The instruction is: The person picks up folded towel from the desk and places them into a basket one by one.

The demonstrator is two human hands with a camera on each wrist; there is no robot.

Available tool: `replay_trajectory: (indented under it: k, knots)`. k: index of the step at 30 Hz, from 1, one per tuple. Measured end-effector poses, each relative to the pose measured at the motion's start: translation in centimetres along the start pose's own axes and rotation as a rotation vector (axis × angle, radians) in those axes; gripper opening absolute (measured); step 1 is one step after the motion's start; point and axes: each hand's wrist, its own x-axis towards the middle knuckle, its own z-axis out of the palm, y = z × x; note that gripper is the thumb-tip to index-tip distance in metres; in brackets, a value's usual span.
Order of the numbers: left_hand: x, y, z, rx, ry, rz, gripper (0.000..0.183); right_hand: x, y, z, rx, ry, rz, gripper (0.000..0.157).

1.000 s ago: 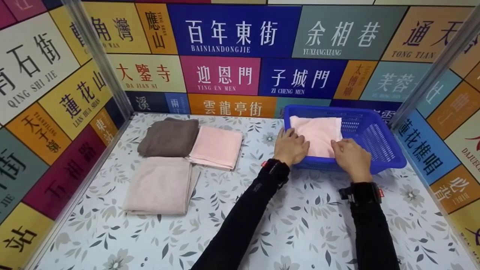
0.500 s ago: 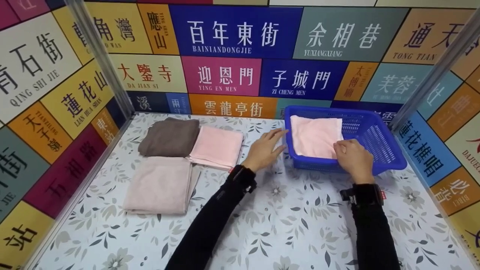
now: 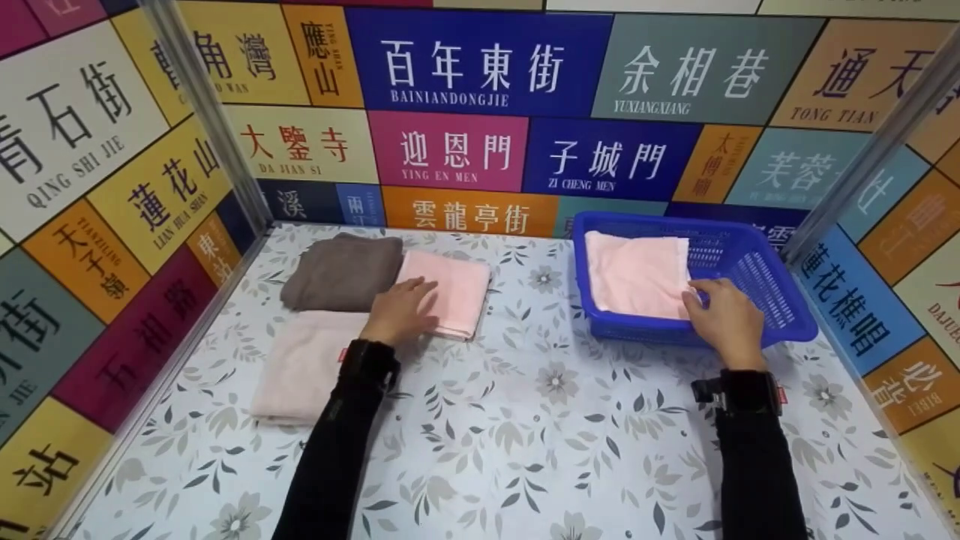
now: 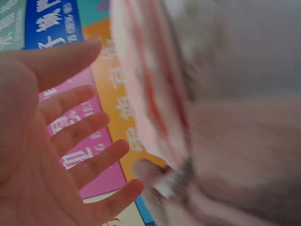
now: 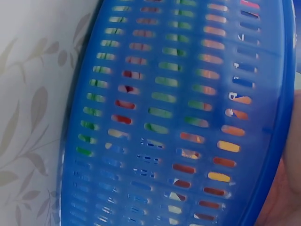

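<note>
My left hand (image 3: 403, 309), fingers spread, is over the left edge of a folded pink towel (image 3: 455, 296); in the left wrist view the open palm (image 4: 28, 155) lies beside layered towel edges (image 4: 157, 89). A folded brown towel (image 3: 341, 271) lies behind that hand, and a larger folded pale beige-pink towel (image 3: 307, 367) is partly covered by the wrist. My right hand (image 3: 726, 319) is at the front rim of a blue plastic basket (image 3: 795, 330), fingers loosely bent, fingertips right at the edge of a pink towel (image 3: 637, 274) inside it. The right wrist view shows mostly the slotted basket wall (image 5: 164, 108).
The table (image 3: 480, 450) has a white leaf-and-flower cover. Walls with coloured street-name panels (image 3: 472, 67) enclose the back and sides, with clear corner strips (image 3: 202, 97) where they meet.
My left hand has left the basket and moved left to the folded towels. The right hand has shifted slightly right at the rim, while the pink towel stays in the basket.
</note>
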Motion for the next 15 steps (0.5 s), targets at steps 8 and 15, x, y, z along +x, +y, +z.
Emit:
replay_trajectory:
  k: [8,15]
  knots:
    - [-0.2,0.2,1.3,0.064,-0.16,-0.03,0.059,0.0,2.5,-1.7,0.013,0.099,0.073,0.042]
    - [-0.4,-0.2,1.3,0.043,-0.199,-0.065,0.063,-1.1,7.4,-2.9,0.108,0.236,0.312,0.052]
